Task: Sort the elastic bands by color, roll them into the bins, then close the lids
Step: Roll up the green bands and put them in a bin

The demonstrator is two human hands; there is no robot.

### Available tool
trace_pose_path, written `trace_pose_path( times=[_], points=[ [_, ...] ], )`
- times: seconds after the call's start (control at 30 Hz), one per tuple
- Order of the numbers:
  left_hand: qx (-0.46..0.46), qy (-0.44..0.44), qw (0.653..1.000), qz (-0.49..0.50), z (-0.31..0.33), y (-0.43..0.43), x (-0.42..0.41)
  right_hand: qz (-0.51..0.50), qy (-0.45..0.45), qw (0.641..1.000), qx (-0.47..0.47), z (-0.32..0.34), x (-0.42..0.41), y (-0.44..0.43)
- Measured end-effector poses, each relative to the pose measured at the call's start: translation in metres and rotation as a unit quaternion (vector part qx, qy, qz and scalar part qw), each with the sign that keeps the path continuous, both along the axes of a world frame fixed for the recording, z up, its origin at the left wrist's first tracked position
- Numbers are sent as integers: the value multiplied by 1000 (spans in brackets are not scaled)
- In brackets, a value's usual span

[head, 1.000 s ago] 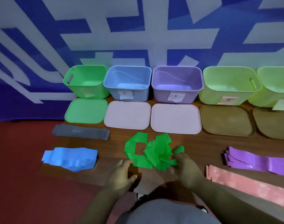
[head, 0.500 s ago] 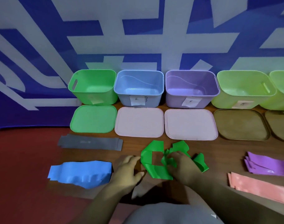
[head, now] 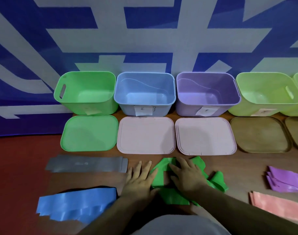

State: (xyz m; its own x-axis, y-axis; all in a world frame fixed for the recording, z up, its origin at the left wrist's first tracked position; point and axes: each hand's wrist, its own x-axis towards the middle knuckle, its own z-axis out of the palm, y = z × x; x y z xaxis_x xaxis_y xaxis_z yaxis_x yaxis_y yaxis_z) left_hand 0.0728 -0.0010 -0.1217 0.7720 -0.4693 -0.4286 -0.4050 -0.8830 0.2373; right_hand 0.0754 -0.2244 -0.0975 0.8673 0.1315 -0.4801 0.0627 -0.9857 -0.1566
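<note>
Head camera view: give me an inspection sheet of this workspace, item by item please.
Surface: wooden table, bands sorted into colour piles.
Job's things: green bands crumpled under the hands; grey bands and blue bands on the left; purple bands and pink bands on the right. Green bin, blue bin, purple bin and lime bins are open, no bands seen inside. Green lid, pink lids and brown lids lie flat in front of the bins.
Clutter: nothing seen.
Grippers: left hand flat at the green bands' edge; right hand flat, pressing on them.
Cables: nothing seen.
Surroundings: blue-and-white banner behind; red floor on the left.
</note>
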Motion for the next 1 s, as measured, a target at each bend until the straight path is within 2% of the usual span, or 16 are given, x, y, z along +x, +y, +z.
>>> trace_pose_path(
  times=[0.17, 0.27, 0.37, 0.5, 0.67, 0.73, 0.8, 0.9, 1.0],
  points=[
    [25, 17, 999, 13, -4, 0, 3, -96, -51, 993, 37, -13, 1, 7],
    [60, 58, 996, 12, -6, 0, -5, -151, -76, 984, 49, -11, 10, 16],
    [48, 31, 998, 15, -11, 1, -6, -219, -57, 973, 42, -12, 21, 23],
    [48, 40, 998, 17, -8, 1, -4, -285, -21, 956, 60, -14, 27, 28],
    [28, 35, 999, 30, 3, 0, -2, -348, -26, 923, 164, -4, 22, 22],
    [-14, 56, 997, 61, 13, 0, 1, -348, -49, 908, 228, 8, 20, 23],
    [-92, 54, 987, 117, 22, 3, 4, -338, -55, 888, 306, 27, 16, 25],
    [-243, 27, 949, 198, 41, 8, 11, -291, -26, 868, 402, 56, 10, 23],
    [-332, 85, 911, 230, 67, 2, 21, -249, -3, 852, 460, 80, 7, 18]
  ],
)
